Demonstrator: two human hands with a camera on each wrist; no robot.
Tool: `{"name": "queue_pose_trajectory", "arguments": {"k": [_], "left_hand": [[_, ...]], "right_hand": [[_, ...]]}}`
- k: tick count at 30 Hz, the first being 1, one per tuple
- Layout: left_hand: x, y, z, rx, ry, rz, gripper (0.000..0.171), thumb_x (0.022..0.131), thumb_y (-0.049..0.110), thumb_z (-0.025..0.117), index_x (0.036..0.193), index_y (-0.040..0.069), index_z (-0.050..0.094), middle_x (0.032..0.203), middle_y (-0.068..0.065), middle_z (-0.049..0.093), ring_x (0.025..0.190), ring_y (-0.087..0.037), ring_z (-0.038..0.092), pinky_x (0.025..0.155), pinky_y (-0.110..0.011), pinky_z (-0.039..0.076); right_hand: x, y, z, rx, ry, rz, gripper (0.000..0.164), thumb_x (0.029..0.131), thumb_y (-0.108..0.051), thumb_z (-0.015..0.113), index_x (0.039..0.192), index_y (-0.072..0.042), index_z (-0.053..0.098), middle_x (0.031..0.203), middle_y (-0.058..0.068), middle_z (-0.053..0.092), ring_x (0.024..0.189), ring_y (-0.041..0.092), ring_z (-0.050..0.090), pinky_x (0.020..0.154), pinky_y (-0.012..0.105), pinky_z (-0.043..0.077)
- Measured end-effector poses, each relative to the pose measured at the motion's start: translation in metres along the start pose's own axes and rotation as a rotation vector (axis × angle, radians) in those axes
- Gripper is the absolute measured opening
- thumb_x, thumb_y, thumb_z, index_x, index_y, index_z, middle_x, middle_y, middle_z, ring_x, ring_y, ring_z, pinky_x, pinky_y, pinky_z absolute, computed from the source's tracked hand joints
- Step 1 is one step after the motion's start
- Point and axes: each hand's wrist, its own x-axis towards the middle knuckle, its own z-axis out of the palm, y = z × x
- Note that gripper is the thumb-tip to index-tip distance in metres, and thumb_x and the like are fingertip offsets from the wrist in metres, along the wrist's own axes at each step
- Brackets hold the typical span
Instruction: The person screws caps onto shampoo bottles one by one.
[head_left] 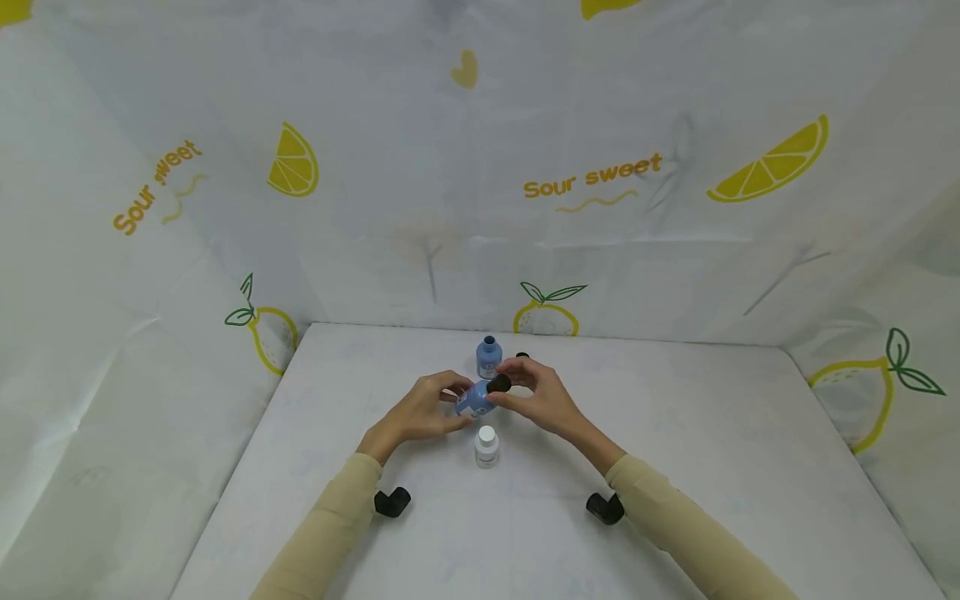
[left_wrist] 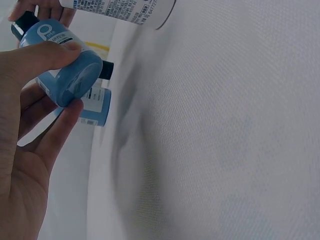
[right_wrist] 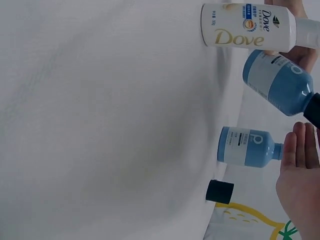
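My left hand (head_left: 427,407) grips a tilted blue bottle (left_wrist: 75,65) with a white label, its thumb on the label and fingers around the base. The black cap (head_left: 498,383) sits on this bottle's neck. My right hand (head_left: 543,400) has its thumb and fingertips around that cap. Behind the hands stands a second blue bottle (right_wrist: 245,146) with its neck uncapped. A loose black cap (right_wrist: 220,191) rests on the table beside it. In front of the hands stands a white Dove bottle (head_left: 487,450) with its white cap on.
The white-covered table (head_left: 675,433) ends at a pale curtain (head_left: 420,192) printed with lemons and lettering. A black device (head_left: 392,502) shows by the left forearm, and another black device (head_left: 604,508) by the right one.
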Motion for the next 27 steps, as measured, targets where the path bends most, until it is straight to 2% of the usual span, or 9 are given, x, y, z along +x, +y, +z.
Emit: {"name": "queue_pose_trajectory", "arguments": {"k": [3,5,11,13,20,27], "left_hand": [[0.0,0.001,-0.001,-0.006,-0.002,-0.002,0.052,0.088,0.011,0.089,0.134,0.001,0.068,0.13,-0.014,0.073,0.118,-0.03,0.075,0.103,-0.032,0.066],[0.0,0.001,-0.001,-0.007,-0.003,-0.001,0.052,0.088,0.011,0.089,0.134,0.0,0.068,0.13,-0.015,0.073,0.118,-0.03,0.075,0.103,-0.032,0.066],[0.001,0.001,0.0,-0.01,-0.006,0.007,0.052,0.087,0.011,0.089,0.134,0.0,0.068,0.129,-0.015,0.074,0.117,-0.029,0.075,0.103,-0.029,0.066],[0.001,0.002,0.0,-0.012,-0.008,0.008,0.052,0.087,0.011,0.09,0.133,0.0,0.068,0.129,-0.015,0.074,0.118,-0.029,0.075,0.103,-0.03,0.066],[0.0,0.003,-0.001,-0.003,-0.003,0.012,0.052,0.087,0.011,0.089,0.133,-0.001,0.068,0.129,-0.016,0.074,0.117,-0.03,0.075,0.102,-0.033,0.067],[-0.001,0.002,0.0,-0.013,-0.006,0.002,0.051,0.088,0.011,0.089,0.133,0.001,0.068,0.129,-0.014,0.074,0.117,-0.029,0.075,0.104,-0.031,0.066]], "right_hand": [[0.001,0.001,-0.006,0.051,-0.061,-0.058,0.051,0.094,-0.001,0.082,0.142,0.004,0.064,0.143,0.031,0.066,0.135,0.042,0.067,0.12,0.023,0.054],[0.001,0.003,-0.01,0.091,-0.095,-0.091,0.051,0.094,0.006,0.078,0.143,0.005,0.063,0.145,0.033,0.064,0.14,0.04,0.064,0.121,0.018,0.05],[0.002,0.005,-0.014,0.141,-0.132,-0.134,0.043,0.094,0.014,0.072,0.136,0.004,0.07,0.138,0.031,0.07,0.133,0.016,0.069,0.119,0.02,0.053],[0.001,0.006,-0.014,0.137,-0.126,-0.139,0.04,0.094,0.012,0.073,0.133,0.003,0.072,0.135,0.032,0.07,0.13,0.015,0.07,0.117,0.02,0.055],[0.001,0.004,-0.011,0.123,-0.096,-0.112,0.04,0.094,0.006,0.079,0.132,0.008,0.07,0.132,0.033,0.072,0.123,0.03,0.073,0.114,0.018,0.055],[0.001,0.004,-0.008,0.07,-0.043,-0.028,0.036,0.094,-0.003,0.083,0.128,0.001,0.073,0.126,0.02,0.077,0.116,0.024,0.073,0.109,0.015,0.057]]}}
